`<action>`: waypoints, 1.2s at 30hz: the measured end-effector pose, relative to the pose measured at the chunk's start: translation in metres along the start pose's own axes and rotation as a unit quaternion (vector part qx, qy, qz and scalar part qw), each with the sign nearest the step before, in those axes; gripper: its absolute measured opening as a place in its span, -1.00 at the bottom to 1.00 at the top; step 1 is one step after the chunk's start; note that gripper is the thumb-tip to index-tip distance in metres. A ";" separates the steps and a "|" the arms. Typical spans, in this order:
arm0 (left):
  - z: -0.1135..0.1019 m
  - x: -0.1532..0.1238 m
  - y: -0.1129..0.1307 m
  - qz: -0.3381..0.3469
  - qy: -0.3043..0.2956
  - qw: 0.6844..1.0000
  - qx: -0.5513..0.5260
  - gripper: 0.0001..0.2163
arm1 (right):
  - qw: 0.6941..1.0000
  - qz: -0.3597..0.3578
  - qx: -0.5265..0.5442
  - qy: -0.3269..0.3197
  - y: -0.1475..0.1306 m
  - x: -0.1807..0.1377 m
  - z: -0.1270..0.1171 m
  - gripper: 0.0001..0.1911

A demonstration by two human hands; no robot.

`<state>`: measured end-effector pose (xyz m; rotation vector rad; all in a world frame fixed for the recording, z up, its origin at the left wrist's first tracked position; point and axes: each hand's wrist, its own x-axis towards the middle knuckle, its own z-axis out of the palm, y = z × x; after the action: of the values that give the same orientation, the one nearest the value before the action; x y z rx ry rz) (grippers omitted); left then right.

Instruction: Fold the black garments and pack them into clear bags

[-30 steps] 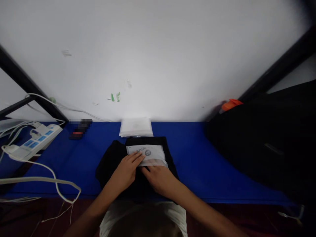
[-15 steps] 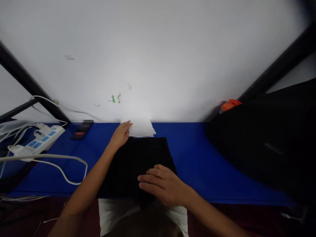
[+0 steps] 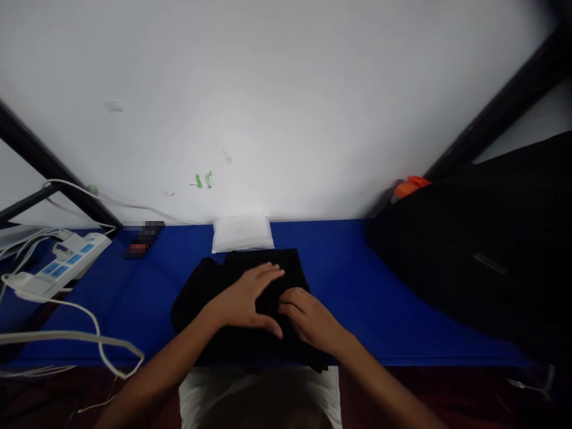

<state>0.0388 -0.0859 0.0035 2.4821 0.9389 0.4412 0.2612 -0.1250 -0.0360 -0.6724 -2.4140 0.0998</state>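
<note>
A black folded cloth [image 3: 286,262], perhaps a garment, lies at the front of the blue-topped table, with a rumpled bulge on its left side. Over its middle is my left hand [image 3: 243,301], thumb and fingers spread apart. My right hand [image 3: 313,319] rests on the right part of the cloth, its fingers curled in and pinching the fabric; the fingertips are partly hidden. Behind the cloth, against the wall, a flat white packet [image 3: 242,233] lies untouched by either hand.
At the left are a white power strip [image 3: 71,262] with cables and a dark, partly blurred-out object [image 3: 145,239]. A large black bag-like shape [image 3: 469,256] covers the right side, an orange item [image 3: 411,186] behind it. A white wall [image 3: 286,119] closes the back.
My left hand has come back from the white packet to above the black cloth. My right hand has shifted right and its fingers have curled. The cloth now bulges leftward.
</note>
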 end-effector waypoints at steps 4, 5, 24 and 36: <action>0.012 -0.014 0.009 -0.039 -0.047 0.997 -0.056 -0.26 | 0.998 0.009 0.016 -0.059 -0.001 -0.004 0.001 -0.73; 0.010 -0.018 0.007 -0.057 -0.029 0.996 -0.068 -0.35 | 0.998 0.013 0.018 -0.065 -0.001 -0.005 0.001 -0.72; 0.000 -0.081 -0.021 -0.194 0.138 0.961 0.142 -0.66 | 0.996 0.058 -0.037 -0.062 0.022 -0.011 -0.016 -0.41; -0.040 -0.107 -0.024 -0.379 0.155 0.869 0.278 -0.63 | 0.994 0.102 -0.027 -0.034 0.037 -0.018 -0.021 -0.38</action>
<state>-0.0684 -0.1310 0.0110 2.2355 2.3200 0.3207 0.3017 -0.1040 -0.0378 -0.9552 -2.4137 0.1438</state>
